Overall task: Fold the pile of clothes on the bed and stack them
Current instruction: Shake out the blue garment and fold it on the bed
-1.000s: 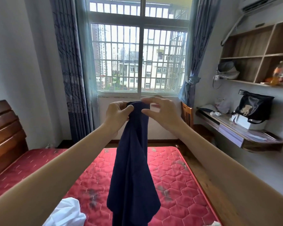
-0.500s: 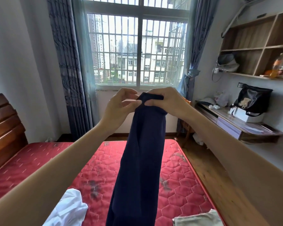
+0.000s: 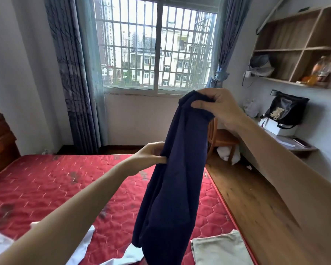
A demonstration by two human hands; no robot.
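Step in hand: sorting out the navy garment (image 3: 176, 180) in the air, finding its edges before it can be laid down and folded, or so it looks from here.
Right hand (image 3: 221, 108): raised high, its grip closed on the bunched top of the navy cloth, thumb in front and fingers curled behind.
Left hand (image 3: 151, 155): lower down, pinching the left edge of the same cloth partway along its length.
Where the garment is: hanging in one long drape from the right hand, above the red mattress (image 3: 46, 188), its lower end out of view at the bottom.
Doing it well: I'd run the left pinch along the edge to a corner or seam, pull the two holds apart so the cloth opens flat, then lower it onto bare mattress, away from the other pieces.
Other clothes: white fabric (image 3: 84, 243) lies crumpled on the near side of the bed; a beige piece (image 3: 220, 249) lies flat and squared by the right edge, probably already folded.
Containers: a black bag (image 3: 287, 111) stands on the tabletop (image 3: 298, 146) by the wall, contents unseen; the wall shelves (image 3: 294, 46) hold a grey bundle and some orange items too blurred to name.
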